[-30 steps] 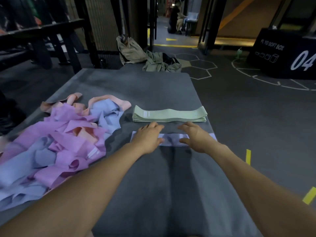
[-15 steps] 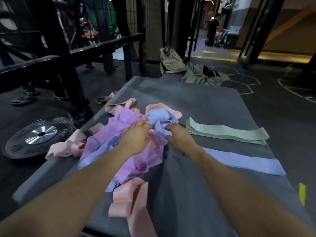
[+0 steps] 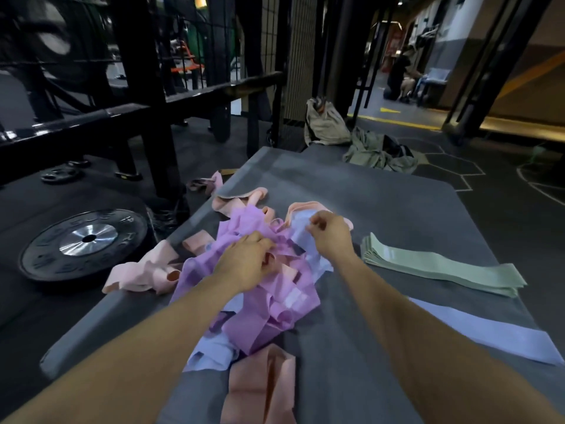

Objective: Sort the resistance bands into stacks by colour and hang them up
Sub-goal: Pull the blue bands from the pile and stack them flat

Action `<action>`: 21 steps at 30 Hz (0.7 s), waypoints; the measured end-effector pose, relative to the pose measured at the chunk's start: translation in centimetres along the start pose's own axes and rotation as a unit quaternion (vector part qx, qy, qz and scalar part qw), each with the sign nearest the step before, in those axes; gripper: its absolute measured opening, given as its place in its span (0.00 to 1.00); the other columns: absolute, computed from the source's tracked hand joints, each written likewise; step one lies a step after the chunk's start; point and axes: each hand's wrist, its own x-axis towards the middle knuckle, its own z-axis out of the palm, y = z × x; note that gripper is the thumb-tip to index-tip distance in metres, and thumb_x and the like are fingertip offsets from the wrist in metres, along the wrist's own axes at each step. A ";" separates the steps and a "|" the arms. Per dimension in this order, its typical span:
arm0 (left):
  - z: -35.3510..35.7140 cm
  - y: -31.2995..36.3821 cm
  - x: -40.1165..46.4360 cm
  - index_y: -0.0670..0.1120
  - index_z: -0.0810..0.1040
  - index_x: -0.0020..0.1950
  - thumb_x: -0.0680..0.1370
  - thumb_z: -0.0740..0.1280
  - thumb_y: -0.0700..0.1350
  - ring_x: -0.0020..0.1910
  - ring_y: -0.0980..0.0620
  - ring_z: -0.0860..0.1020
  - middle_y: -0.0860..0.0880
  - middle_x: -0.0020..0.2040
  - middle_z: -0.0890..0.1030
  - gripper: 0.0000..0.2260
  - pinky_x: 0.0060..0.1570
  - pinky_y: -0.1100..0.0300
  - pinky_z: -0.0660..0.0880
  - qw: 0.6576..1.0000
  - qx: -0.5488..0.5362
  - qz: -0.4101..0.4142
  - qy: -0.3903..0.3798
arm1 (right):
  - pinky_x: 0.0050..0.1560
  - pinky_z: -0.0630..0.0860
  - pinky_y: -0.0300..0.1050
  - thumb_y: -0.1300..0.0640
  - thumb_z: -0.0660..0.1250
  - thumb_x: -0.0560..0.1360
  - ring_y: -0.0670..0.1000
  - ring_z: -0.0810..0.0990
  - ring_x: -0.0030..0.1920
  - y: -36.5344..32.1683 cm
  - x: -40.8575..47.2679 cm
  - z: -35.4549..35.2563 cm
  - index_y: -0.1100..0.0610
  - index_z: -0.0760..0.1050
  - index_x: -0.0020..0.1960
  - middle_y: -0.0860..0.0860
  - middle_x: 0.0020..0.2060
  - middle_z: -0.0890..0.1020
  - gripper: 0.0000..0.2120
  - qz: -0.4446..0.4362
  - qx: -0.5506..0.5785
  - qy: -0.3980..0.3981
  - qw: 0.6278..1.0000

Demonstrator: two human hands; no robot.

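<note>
The right hand seems to pinch a blue band at the far side of the messy pile, while the left hand curls into purple bands nearer, left of the flat blue band on the bench.

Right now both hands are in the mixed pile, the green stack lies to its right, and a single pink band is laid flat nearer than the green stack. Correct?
Not quite. The head view shows the flat single band is blue, not pink. Both hands, left and right, are in the mixed pile, green stack to its right.
</note>
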 end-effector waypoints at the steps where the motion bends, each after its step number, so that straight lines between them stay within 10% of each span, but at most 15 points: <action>1: -0.3 0.2 0.1 0.49 0.71 0.67 0.76 0.65 0.48 0.65 0.47 0.69 0.48 0.65 0.71 0.19 0.62 0.54 0.68 1.000 -0.008 -0.003 0.000 | 0.42 0.65 0.37 0.64 0.64 0.76 0.56 0.78 0.49 -0.8 0.0 -0.8 0.66 0.78 0.52 0.59 0.48 0.82 0.07 -0.019 0.007 0.007 1.000; 8: -3.9 3.9 1.2 0.45 0.73 0.58 0.72 0.65 0.57 0.60 0.46 0.71 0.47 0.56 0.74 0.21 0.57 0.52 0.70 0.989 -0.127 0.027 0.077 | 0.30 0.63 0.35 0.63 0.64 0.76 0.49 0.70 0.36 -5.3 -0.7 -6.6 0.58 0.73 0.43 0.46 0.31 0.72 0.04 -0.126 0.012 0.019 0.992; 16: -9.9 10.1 1.4 0.49 0.72 0.42 0.76 0.67 0.38 0.30 0.59 0.67 0.55 0.32 0.71 0.08 0.30 0.68 0.64 0.920 -0.321 0.072 0.212 | 0.34 0.65 0.41 0.64 0.65 0.75 0.48 0.68 0.33 -8.9 -2.5 -12.0 0.50 0.68 0.34 0.47 0.29 0.71 0.15 -0.183 0.069 0.031 0.980; 21: -11.9 12.0 0.9 0.41 0.80 0.46 0.75 0.68 0.37 0.31 0.56 0.69 0.54 0.32 0.73 0.02 0.38 0.56 0.69 0.906 -0.344 0.079 0.232 | 0.35 0.68 0.39 0.65 0.65 0.76 0.48 0.71 0.34 -9.7 -4.4 -14.6 0.57 0.74 0.40 0.53 0.34 0.75 0.07 -0.187 0.135 0.038 0.972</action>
